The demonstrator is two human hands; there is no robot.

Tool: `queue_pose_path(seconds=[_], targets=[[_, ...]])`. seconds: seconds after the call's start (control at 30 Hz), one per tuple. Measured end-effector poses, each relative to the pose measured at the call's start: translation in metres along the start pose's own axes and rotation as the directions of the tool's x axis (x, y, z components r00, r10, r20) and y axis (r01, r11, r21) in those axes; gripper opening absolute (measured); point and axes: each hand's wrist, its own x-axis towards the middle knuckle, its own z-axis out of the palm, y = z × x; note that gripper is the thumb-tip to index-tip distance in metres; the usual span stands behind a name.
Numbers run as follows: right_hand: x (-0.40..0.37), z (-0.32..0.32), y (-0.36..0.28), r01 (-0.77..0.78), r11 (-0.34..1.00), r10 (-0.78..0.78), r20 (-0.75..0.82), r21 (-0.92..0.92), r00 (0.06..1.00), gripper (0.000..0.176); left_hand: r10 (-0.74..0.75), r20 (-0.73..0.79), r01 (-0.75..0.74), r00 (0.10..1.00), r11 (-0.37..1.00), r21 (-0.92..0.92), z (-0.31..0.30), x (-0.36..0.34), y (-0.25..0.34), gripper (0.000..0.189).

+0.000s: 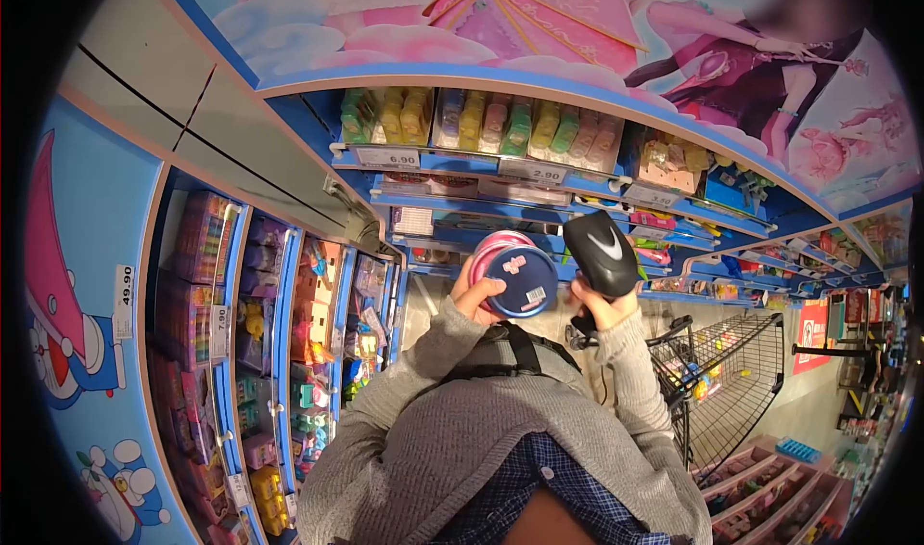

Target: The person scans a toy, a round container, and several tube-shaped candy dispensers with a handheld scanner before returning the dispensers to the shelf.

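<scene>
My left hand [475, 298] is closed on a round, flat-faced thing with a dark blue face [525, 280]. A pink sticker and a white barcode label show on that face, and a pink and red rim shows behind it. I cannot make out whether it is one piece or several stacked pieces. My right hand [610, 308] is wrapped round the handle of a black handheld barcode scanner [601, 254] with a pale curved mark on its head. The scanner is held upright, just right of the round thing and apart from it.
Ahead are blue shelves [462, 165] with packed goods and price tags. More shelves [226, 353] with small boxed items run along my left. A black wire shopping cart [731, 372] stands to my right, with pink divided bins [770, 492] behind it.
</scene>
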Motion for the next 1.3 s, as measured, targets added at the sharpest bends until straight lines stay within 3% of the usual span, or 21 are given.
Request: queue_pose_path(seconds=[0.1,0.2,0.27,0.33,0.37,0.4,0.5,0.6,0.67,0.7,0.73,0.8,0.87,0.93,1.07,1.13,1.2,1.23,1.27,1.3], targets=[[-0.020,-0.005,-0.034,-0.236,0.970,0.244,0.250,-0.062,0.937,0.029,0.113,-0.095,-0.111,0.989,0.993,0.026,0.002,0.001,0.005,0.049],[-0.033,0.002,-0.034,-0.143,0.958,0.221,0.323,-0.247,0.920,0.028,0.169,-0.156,-0.161,0.973,0.985,0.065,-0.002,0.003,0.007,0.047],[-0.032,0.006,-0.026,-0.142,0.950,0.233,0.325,-0.279,0.916,0.027,0.155,-0.144,-0.146,0.977,0.987,0.070,-0.002,0.003,0.007,0.048],[-0.030,0.011,-0.024,-0.168,0.943,0.229,0.197,-0.286,0.953,0.027,0.147,-0.129,-0.140,0.981,0.988,0.063,0.001,0.003,0.006,0.049],[-0.026,0.005,-0.004,0.067,0.908,0.005,0.171,-0.413,0.985,0.027,0.140,-0.116,-0.135,0.983,0.989,0.055,0.003,0.002,0.006,0.050],[-0.024,0.007,-0.001,0.115,0.893,-0.066,0.127,-0.436,0.990,0.032,0.140,-0.114,-0.134,0.984,0.989,0.056,0.004,0.001,0.005,0.050],[-0.018,0.006,0.005,0.126,0.924,-0.101,0.085,-0.362,0.991,0.041,0.036,0.012,-0.037,0.999,0.989,0.146,0.009,-0.002,0.002,0.053],[-0.017,0.010,0.000,0.144,0.945,-0.142,0.028,-0.294,0.989,0.051,0.090,0.148,-0.131,0.985,0.949,0.288,0.012,0.000,-0.007,0.049],[-0.019,0.011,-0.008,0.259,0.953,-0.266,-0.019,-0.158,0.964,0.052,0.044,0.115,-0.073,0.992,0.962,0.262,0.012,-0.003,-0.008,0.047],[-0.020,0.006,-0.006,0.165,0.983,-0.169,-0.052,-0.074,0.984,0.052,-0.005,0.083,-0.014,0.997,0.972,0.234,0.011,-0.004,-0.007,0.046],[-0.016,-0.001,-0.007,0.167,0.979,-0.174,-0.048,-0.119,0.984,0.052,-0.005,0.085,-0.015,0.996,0.972,0.235,0.011,-0.004,-0.006,0.046],[-0.017,-0.004,-0.014,0.228,0.971,-0.203,-0.248,0.074,0.947,0.050,-0.013,0.027,0.006,1.000,0.975,0.224,0.009,-0.004,-0.004,0.047],[-0.012,-0.016,-0.005,0.213,0.966,-0.151,-0.347,0.146,0.926,0.040,-0.011,0.048,-0.001,0.999,0.971,0.240,0.001,-0.002,-0.002,0.045],[-0.008,-0.020,-0.002,0.226,0.966,-0.166,-0.368,0.128,0.915,0.040,-0.024,0.036,0.020,0.999,0.992,0.126,-0.002,-0.001,-0.002,0.044],[-0.011,-0.014,0.000,0.189,0.981,-0.177,-0.217,0.034,0.960,0.047,0.007,-0.036,-0.005,0.999,0.997,0.072,0.005,0.003,-0.013,0.041],[-0.012,-0.011,0.008,0.071,0.993,-0.056,-0.150,0.099,0.987,0.049,-0.099,-0.025,0.098,0.995,0.995,-0.032,0.002,0.004,-0.016,0.040],[-0.014,-0.007,0.011,-0.008,1.000,0.007,-0.126,-0.007,0.992,0.049,-0.142,0.001,0.141,0.990,0.986,-0.088,0.003,0.004,-0.019,0.040],[-0.014,-0.003,0.008,0.082,0.995,-0.088,-0.111,-0.056,0.990,0.050,-0.181,0.029,0.184,0.983,0.973,-0.142,0.004,0.004,-0.021,0.040],[-0.017,-0.001,0.002,0.059,0.998,-0.061,-0.060,-0.031,0.996,0.050,-0.184,0.028,0.187,0.982,0.972,-0.141,0.006,0.004,-0.022,0.040],[-0.016,-0.001,0.002,0.039,0.999,-0.039,-0.018,-0.027,0.999,0.049,-0.084,0.044,0.083,0.996,0.996,0.008,0.009,0.003,-0.022,0.041]])
